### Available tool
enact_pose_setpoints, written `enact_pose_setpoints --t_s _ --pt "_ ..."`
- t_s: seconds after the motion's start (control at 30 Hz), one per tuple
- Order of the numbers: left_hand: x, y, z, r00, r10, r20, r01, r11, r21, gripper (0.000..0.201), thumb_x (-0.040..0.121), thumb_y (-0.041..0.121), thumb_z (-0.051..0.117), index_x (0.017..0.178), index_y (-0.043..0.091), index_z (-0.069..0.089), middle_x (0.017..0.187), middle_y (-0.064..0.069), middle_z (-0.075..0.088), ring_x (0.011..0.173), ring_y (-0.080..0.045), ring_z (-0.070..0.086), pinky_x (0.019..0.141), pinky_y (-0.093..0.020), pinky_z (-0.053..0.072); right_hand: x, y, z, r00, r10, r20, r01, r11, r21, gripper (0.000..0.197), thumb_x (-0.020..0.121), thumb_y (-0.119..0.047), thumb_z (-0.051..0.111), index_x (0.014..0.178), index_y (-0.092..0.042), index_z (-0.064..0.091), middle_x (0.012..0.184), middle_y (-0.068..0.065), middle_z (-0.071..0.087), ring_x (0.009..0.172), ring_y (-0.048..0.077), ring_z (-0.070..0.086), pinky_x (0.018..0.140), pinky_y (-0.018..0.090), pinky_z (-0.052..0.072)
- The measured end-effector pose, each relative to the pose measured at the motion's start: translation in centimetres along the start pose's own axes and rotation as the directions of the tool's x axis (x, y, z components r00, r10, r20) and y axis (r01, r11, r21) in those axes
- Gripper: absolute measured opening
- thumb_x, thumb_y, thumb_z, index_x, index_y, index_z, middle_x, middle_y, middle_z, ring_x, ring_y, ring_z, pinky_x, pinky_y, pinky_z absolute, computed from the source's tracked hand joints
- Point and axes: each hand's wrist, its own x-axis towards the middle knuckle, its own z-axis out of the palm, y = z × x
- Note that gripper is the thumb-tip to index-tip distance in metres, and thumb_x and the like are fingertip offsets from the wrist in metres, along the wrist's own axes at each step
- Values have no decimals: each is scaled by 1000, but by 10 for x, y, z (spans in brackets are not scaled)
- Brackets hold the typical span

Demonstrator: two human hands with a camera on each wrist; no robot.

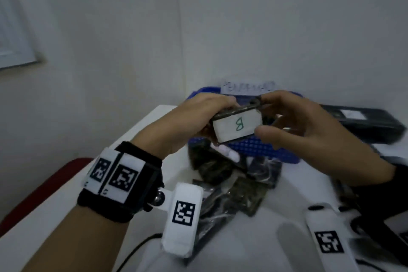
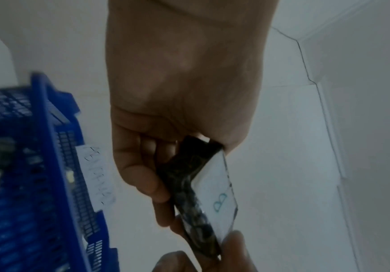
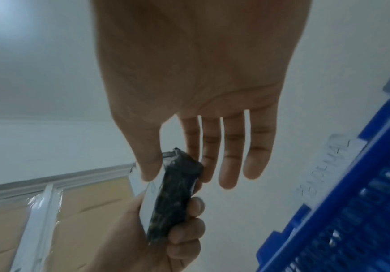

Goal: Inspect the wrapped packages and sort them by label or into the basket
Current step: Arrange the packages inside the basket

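A dark wrapped package (image 1: 237, 127) with a white label marked "B" is held up in the air over the blue basket (image 1: 265, 150). My left hand (image 1: 212, 112) grips its left end, fingers curled round the dark wrap (image 2: 184, 184). My right hand (image 1: 267, 117) pinches the right end between thumb and index finger, the other fingers straight (image 3: 233, 156). The label (image 2: 217, 185) faces me. Several more dark wrapped packages (image 1: 231, 183) lie in a pile on the white table (image 1: 66, 216), in front of the basket.
A handwritten paper tag (image 1: 248, 87) is stuck on the basket's far rim. A long black object (image 1: 364, 121) lies at the back right. A red seat (image 1: 44, 183) shows left of the table. The white wall stands close behind the basket.
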Motion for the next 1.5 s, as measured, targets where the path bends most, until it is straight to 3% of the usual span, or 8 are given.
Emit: enact_pose_setpoints --t_s 0.13,0.27,0.6,0.73,1.03,1.2,1.33,1.5 --pt "28 21 35 985 172 31 -166 976 -142 40 93 46 49 105 12 66 87 0 72 76 -12 69 62 -23 56 -7 9 -31 974 51 -222 -22 991 133 28 83 -41 71 106 -28 66 96 -3 71 78 17 69 66 29 56" --pt "42 20 62 955 297 16 -285 929 -235 35 90 23 62 119 4 62 96 -2 71 83 -13 70 70 -24 57 -12 17 -50 932 121 -342 -65 983 171 29 88 -38 72 108 -17 68 95 11 72 68 16 66 60 25 52" --pt "24 25 72 911 412 2 -411 910 -52 20 95 16 64 111 6 65 74 9 67 63 -6 61 59 -21 49 -25 1 -47 925 109 -363 -87 993 76 28 89 -38 64 108 -19 71 97 16 73 69 18 67 58 29 55" --pt "16 27 74 881 462 -102 -467 883 -32 14 91 14 69 103 7 68 69 7 67 61 -6 63 58 -20 50 -23 -4 -40 919 13 -395 -54 994 -93 45 84 -51 58 104 -13 71 90 16 72 83 36 70 69 57 57" --pt "20 29 69 928 370 -44 -372 917 -144 20 98 23 58 111 11 66 90 -2 70 74 -16 67 71 -27 59 -32 -9 -58 917 -113 -382 41 981 -191 21 91 -22 72 109 -23 62 103 -9 66 76 13 66 72 38 59" --pt "20 27 69 900 433 -47 -435 896 -89 20 93 16 65 112 14 63 94 0 69 74 -9 67 71 -22 54 -35 -12 -60 953 41 -301 -30 999 39 40 87 -38 70 124 -25 58 113 -1 67 84 24 73 79 40 62" --pt "21 26 73 890 455 -45 -457 887 -68 21 90 8 69 110 13 63 93 3 65 67 -6 63 65 -20 52 -29 -7 -56 916 -3 -401 15 1000 25 19 90 -14 71 107 -19 66 97 3 71 69 22 71 71 36 62" --pt "23 22 79 869 490 -63 -492 870 -15 20 89 3 70 97 19 63 93 2 65 70 -17 58 61 -22 51 -26 -1 -52 879 -87 -469 56 995 -79 9 80 -13 70 86 -19 69 79 -4 70 62 15 67 62 31 57"
